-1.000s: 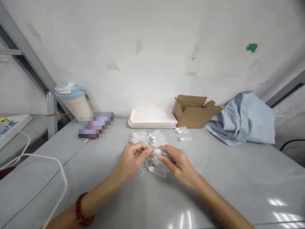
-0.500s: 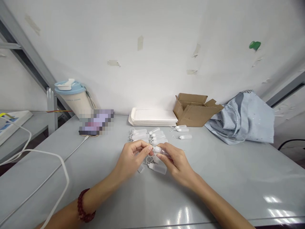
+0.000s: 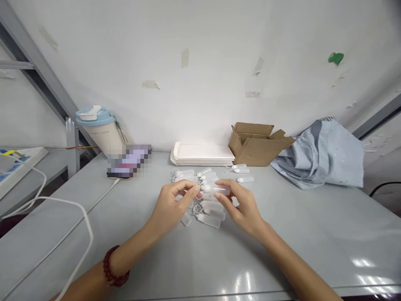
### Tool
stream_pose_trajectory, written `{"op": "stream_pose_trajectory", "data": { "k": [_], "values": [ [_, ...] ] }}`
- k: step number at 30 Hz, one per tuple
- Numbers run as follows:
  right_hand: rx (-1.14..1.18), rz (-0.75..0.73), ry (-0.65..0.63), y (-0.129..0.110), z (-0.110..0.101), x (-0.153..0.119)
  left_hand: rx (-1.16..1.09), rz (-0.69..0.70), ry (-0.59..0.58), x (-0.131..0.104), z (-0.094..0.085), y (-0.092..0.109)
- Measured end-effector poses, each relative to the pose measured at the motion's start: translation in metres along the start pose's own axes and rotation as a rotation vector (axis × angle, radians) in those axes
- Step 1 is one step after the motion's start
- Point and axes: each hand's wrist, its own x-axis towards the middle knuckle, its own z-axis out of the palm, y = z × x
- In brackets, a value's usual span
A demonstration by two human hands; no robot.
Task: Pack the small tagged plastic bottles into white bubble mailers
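Item: one small bottle [image 3: 218, 190], its body pinched between your right hand's [image 3: 230, 194] thumb and fingers; your left hand's [image 3: 188, 196] fingertips close together beside its white cap.

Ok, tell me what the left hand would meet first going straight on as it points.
The left hand would most likely meet the cap end of the small bottle in the right hand; any gap in depth is unclear from this view.

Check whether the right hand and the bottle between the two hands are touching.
Touching. The head view shows the right hand pinching the bottle, with the thumb at its lower edge and the index finger at its upper edge.
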Motion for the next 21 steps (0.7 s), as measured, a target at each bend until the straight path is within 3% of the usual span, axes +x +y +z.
{"op": "stream_pose_trajectory", "data": {
  "k": [4,9,21],
  "values": [
    [0.026,0.133,0.014,0.009,-0.003,0.002,0.007,-0.086,0.08,0.005,-0.002,-0.005],
    [0.006,0.27,-0.023,0.022,-0.004,0.005,0.018,-0.192,0.06,0.008,-0.007,-0.009],
    [-0.081,0.118,-0.094,0.035,0.001,0.007,0.027,-0.205,0.037,0.007,-0.011,-0.006]
  ]
}}
